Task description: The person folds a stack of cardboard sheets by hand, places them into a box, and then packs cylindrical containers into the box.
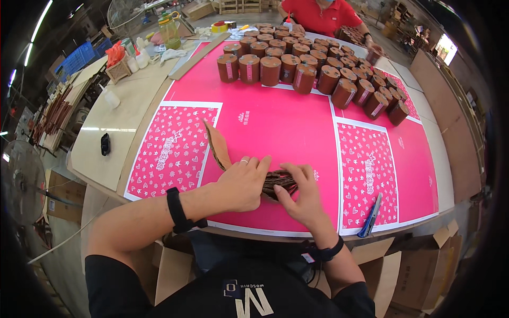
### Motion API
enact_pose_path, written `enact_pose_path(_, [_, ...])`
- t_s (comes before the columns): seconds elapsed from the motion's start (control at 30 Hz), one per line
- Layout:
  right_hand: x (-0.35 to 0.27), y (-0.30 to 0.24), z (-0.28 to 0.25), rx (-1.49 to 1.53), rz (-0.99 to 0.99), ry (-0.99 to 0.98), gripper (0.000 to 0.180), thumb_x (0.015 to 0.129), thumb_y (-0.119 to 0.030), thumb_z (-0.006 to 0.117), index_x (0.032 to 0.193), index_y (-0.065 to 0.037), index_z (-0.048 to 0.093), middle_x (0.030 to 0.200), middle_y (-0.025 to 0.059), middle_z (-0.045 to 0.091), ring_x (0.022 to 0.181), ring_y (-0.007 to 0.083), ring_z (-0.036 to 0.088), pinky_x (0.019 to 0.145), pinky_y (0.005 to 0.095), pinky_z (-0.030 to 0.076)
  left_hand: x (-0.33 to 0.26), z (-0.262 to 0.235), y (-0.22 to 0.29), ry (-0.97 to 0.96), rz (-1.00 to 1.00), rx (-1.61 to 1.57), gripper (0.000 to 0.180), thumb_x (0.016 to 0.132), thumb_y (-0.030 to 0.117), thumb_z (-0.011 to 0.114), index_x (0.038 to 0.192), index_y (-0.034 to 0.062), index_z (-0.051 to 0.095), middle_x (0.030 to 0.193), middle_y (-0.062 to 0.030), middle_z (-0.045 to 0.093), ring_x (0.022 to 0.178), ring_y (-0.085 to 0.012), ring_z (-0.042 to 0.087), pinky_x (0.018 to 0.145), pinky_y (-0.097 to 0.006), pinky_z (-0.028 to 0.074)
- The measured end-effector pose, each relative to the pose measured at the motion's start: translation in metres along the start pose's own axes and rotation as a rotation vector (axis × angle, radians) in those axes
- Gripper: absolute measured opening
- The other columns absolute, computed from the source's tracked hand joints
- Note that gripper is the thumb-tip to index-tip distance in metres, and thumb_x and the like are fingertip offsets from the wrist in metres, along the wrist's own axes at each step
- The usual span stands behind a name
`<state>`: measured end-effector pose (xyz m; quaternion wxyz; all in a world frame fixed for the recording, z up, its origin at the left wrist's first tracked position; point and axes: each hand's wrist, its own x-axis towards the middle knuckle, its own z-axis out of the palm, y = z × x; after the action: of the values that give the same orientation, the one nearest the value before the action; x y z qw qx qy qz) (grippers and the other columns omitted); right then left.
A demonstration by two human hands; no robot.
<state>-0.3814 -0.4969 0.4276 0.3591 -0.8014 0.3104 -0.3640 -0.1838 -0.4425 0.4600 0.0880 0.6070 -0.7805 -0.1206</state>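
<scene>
A dark brown layered bundle (279,184), its edges ragged and crinkled, is between my hands over the pink printed sheet (275,138). My right hand (303,195) grips its right side, thumb at the near edge and fingers curled over the far one. From the left, my left hand (246,179) closes on the bundle's other side, partly covering it. Beside the left knuckles, a tan piece of cardboard (218,146) sticks up, curved; its lower end is hidden by that hand. I cannot tell whether the cardboard and the bundle are joined.
Many brown cylindrical containers (270,71) crowd the table's far right. Behind them a person in a red shirt (321,17) has a hand by one container (374,53). A blue utility knife (369,217) lies near right. Bottles (110,97) and a flat wooden strip (199,56) are at left.
</scene>
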Motion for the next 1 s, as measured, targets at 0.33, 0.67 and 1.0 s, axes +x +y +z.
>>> enact_pose_path(0.33, [0.011,0.013,0.009,0.043,0.115,0.201,0.016,0.092,-0.017,0.071,0.103,-0.006,0.073,0.098,0.0088,0.057,0.088,0.0211,0.061,0.077,0.0336,0.051,-0.031,-0.025,-0.023,0.184,0.025,0.292,0.065,0.081,0.026,0.072,0.132,-0.0077,0.049,0.107,-0.0238,0.062,0.103,-0.0393,0.060,0.092,-0.049,0.047])
enact_pose_path(0.67, [0.012,0.007,0.012,-0.006,-0.054,0.225,0.032,0.095,-0.023,0.069,0.119,-0.002,0.064,0.114,0.0159,0.052,0.105,0.0280,0.056,0.092,0.0382,0.047,-0.051,-0.024,-0.016,-0.024,0.059,0.181,0.075,0.084,0.026,0.070,0.145,-0.0049,0.040,0.105,-0.0216,0.062,0.096,-0.0379,0.064,0.087,-0.046,0.050])
enact_pose_path(1.0, [0.017,0.011,0.014,0.044,-0.013,0.142,0.039,0.088,-0.010,0.066,0.125,-0.002,0.057,0.118,0.0190,0.054,0.117,0.0337,0.053,0.103,0.0433,0.041,-0.056,-0.020,-0.026,0.018,0.075,0.206,0.076,0.080,0.009,0.063,0.150,-0.0024,0.036,0.101,-0.0185,0.062,0.093,-0.0333,0.063,0.083,-0.040,0.048])
